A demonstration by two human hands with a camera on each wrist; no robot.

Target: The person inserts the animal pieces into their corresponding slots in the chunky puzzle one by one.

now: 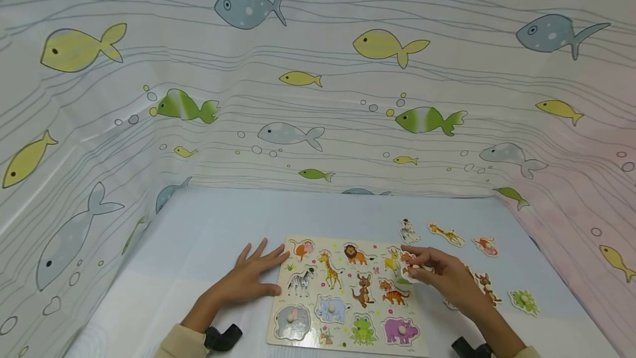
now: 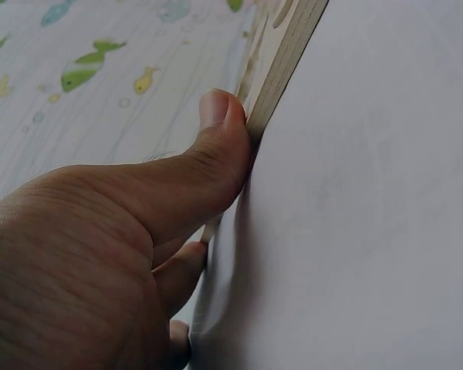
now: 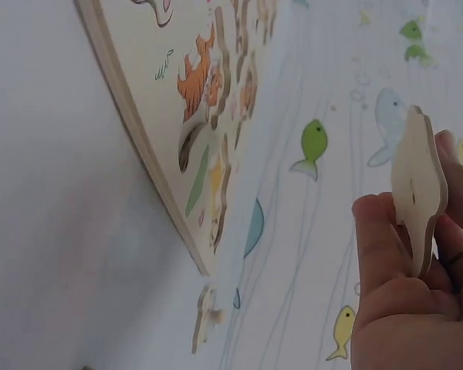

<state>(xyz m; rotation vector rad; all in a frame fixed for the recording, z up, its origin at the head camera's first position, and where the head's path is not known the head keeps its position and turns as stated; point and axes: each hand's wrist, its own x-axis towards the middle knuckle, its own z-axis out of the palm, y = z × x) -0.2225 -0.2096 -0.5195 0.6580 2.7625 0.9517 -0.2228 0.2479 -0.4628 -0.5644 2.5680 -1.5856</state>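
A wooden animal puzzle board (image 1: pixel 343 291) lies on the table. Along its left edge rests my left hand (image 1: pixel 253 275), fingers spread; in the left wrist view the thumb (image 2: pixel 224 116) touches the board's side. Over the board's upper right, my right hand (image 1: pixel 447 278) pinches a puzzle piece (image 1: pixel 407 264) with an orange animal on it. The right wrist view shows this piece's plain wooden back (image 3: pixel 417 189), held upright between thumb and fingers, apart from the board. Elephant (image 1: pixel 298 325), rhino (image 1: pixel 328 311) and hippo (image 1: pixel 397 333) pieces with round knobs sit in the board.
Loose pieces lie right of the board: a zebra (image 1: pixel 408 232), a giraffe (image 1: pixel 446 234), a monkey (image 1: pixel 485 246), a kangaroo (image 1: pixel 488 289) and a frog (image 1: pixel 524 301). Others are partly hidden by the right hand. A fish-patterned curtain (image 1: pixel 338 98) stands behind the table.
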